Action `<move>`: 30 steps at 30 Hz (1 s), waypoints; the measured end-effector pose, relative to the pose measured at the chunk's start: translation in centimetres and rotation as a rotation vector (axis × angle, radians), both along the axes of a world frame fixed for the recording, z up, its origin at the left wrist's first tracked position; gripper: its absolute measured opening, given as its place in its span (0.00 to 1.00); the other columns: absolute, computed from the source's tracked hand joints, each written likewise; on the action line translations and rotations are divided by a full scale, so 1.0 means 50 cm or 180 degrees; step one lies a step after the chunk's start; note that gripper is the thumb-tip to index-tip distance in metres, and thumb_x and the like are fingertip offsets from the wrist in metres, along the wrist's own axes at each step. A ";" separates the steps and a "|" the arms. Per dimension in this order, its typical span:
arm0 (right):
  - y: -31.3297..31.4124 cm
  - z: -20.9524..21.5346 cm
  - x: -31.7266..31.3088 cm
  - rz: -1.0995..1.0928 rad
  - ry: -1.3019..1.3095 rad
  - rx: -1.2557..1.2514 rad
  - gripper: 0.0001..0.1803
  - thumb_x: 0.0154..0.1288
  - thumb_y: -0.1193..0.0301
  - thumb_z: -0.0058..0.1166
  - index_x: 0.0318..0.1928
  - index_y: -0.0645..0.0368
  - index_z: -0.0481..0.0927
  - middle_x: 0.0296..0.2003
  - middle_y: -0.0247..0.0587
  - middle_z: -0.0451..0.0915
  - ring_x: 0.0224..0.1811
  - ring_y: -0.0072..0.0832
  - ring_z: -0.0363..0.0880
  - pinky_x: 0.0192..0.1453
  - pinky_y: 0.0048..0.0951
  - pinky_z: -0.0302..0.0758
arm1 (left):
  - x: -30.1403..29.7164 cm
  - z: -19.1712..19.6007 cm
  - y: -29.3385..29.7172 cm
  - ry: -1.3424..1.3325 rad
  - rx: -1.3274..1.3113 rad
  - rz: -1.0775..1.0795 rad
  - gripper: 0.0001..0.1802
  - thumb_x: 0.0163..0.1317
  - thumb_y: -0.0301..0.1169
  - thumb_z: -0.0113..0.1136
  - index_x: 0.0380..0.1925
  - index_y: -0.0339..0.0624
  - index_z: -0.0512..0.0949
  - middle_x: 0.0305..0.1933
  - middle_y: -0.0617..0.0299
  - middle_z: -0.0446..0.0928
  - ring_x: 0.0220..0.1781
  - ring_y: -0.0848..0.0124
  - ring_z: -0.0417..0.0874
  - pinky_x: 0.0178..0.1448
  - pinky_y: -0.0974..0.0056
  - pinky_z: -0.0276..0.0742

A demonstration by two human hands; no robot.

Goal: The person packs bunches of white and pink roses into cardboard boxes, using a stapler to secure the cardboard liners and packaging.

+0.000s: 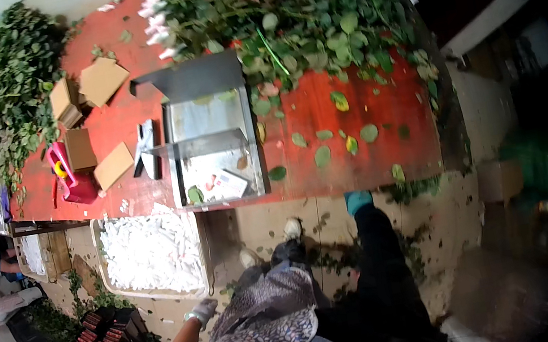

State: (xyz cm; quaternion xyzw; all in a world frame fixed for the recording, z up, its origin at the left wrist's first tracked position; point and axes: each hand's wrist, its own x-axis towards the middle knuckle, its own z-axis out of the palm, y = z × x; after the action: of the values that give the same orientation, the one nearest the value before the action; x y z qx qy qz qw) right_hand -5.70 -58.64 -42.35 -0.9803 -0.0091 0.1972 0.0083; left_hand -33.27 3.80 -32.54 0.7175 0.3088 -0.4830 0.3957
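The left hand (203, 309), in a pale glove, is hanging low beside the patterned apron (271, 318), fingers loosely curled and gripping nothing. Nearest it, a shallow crate of white wrappers (150, 251) is sitting on the floor below the red wooden table (352, 113). The right hand (358, 200), in a teal glove, is reaching toward the table edge; whether its fingers are closed cannot be told. A grey metal box (210, 138) and leafy green stems (290, 14) are lying on the table.

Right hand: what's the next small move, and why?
Probably reach the right hand forward to the leafy stems. It sits at the near edge of the red table with nothing visibly in it, and the stems lie just beyond. The left hand hangs low by the crate of white pieces.
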 end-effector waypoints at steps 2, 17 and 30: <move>0.039 0.085 -0.037 0.0962 -0.0228 -0.0256 0.11 0.64 0.70 0.46 0.43 0.58 0.77 0.48 0.53 0.78 0.50 0.50 0.75 0.53 0.50 0.72 | 0.016 -0.029 0.014 -0.0556 -0.0260 -0.0436 0.15 0.64 0.38 0.58 0.41 0.36 0.79 0.29 0.58 0.81 0.23 0.72 0.78 0.29 0.66 0.74; 0.619 0.604 -0.276 0.0139 0.1705 0.2790 0.34 0.60 0.56 0.60 0.63 0.60 0.70 0.53 0.57 0.78 0.56 0.45 0.77 0.62 0.41 0.71 | 0.447 0.318 -0.292 -0.1563 0.0638 -0.4854 0.13 0.57 0.29 0.57 0.42 0.43 0.81 0.42 0.53 0.84 0.45 0.59 0.86 0.44 0.58 0.81; 0.456 0.929 0.068 0.0806 -0.3037 0.2068 0.27 0.59 0.67 0.60 0.58 0.63 0.72 0.56 0.55 0.73 0.58 0.51 0.72 0.60 0.44 0.71 | 0.571 0.782 -0.184 -0.3982 -0.1383 -0.2387 0.37 0.63 0.28 0.52 0.72 0.46 0.51 0.52 0.38 0.75 0.50 0.43 0.78 0.54 0.54 0.75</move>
State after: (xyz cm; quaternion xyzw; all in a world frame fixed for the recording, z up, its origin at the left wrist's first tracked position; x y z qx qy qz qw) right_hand -2.32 -35.86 4.10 -0.8991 -0.1888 -0.2790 0.2795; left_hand -4.72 -5.38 6.55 0.8204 -0.3396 -0.1383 0.4387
